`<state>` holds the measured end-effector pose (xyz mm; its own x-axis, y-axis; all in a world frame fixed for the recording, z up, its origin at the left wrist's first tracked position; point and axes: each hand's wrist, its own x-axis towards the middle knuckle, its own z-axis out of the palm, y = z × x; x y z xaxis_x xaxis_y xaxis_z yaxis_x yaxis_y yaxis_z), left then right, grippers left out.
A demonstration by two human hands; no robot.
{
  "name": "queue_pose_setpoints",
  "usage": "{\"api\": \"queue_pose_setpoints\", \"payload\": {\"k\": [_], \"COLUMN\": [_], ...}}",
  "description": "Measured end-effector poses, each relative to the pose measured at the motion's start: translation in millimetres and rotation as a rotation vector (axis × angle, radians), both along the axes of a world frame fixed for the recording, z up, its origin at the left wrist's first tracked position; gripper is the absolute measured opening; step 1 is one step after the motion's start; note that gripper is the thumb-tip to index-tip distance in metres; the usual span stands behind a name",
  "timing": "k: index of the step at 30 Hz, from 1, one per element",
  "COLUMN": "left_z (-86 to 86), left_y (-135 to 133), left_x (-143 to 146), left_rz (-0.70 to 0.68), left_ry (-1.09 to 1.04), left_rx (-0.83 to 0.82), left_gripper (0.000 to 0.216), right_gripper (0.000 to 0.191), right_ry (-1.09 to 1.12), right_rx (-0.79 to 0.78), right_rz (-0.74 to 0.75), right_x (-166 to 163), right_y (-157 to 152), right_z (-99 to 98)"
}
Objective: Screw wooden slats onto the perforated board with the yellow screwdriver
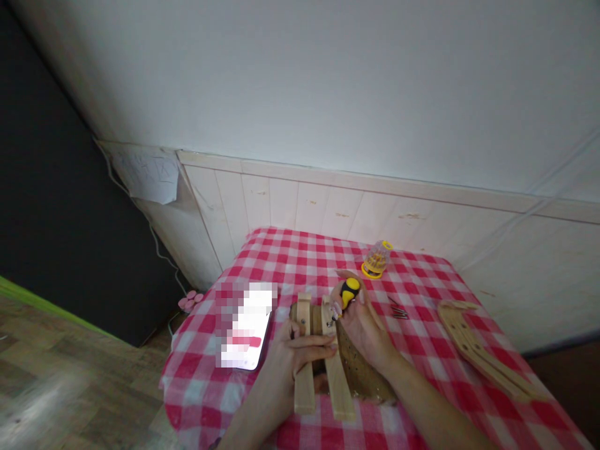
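seemingly driving a screw, with screwdriver (349, 292) gripped in right hand (364, 324); holding strips (340, 390) over block (363, 372) on table (290, 259) with partly closed left hand (293, 357). probably needing straight, steady pressure next.

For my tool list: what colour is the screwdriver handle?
The handle is yellow and black; head view.

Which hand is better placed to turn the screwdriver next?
Probably the right: the right hand grips the yellow-and-black screwdriver, its lower end pointing down toward one of the wooden strips. The left hand lies across the strips, seemingly steadying them.
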<state>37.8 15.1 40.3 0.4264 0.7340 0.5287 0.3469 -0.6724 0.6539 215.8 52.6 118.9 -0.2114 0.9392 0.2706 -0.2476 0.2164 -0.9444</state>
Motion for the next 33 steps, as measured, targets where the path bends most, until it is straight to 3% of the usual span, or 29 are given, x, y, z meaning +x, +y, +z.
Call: {"api": "queue_pose_setpoints", "payload": {"k": [4, 16, 33], "left_z": [5.6, 20.4, 22.2], "left_y": [-1.7, 0.1, 0.5], "left_x": [-1.6, -8.6, -8.8], "left_rz": [-0.003, -0.052, -0.079], "left_ry": [-0.019, 0.071, 0.074], "left_rx": [0.016, -0.036, -0.042], "left_gripper": [0.025, 0.032, 0.029], "right_gripper": [0.041, 0.027, 0.029], "right_ry": [0.095, 0.024, -0.055], "right_rx": [0.007, 0.132, 0.274], "right_rz": [0.001, 0.022, -0.020], "right_x": [-4.7, -0.2, -2.9], "right_y": [0.4, 1.9, 1.9], "right_z": [5.9, -5.8, -7.2]}}
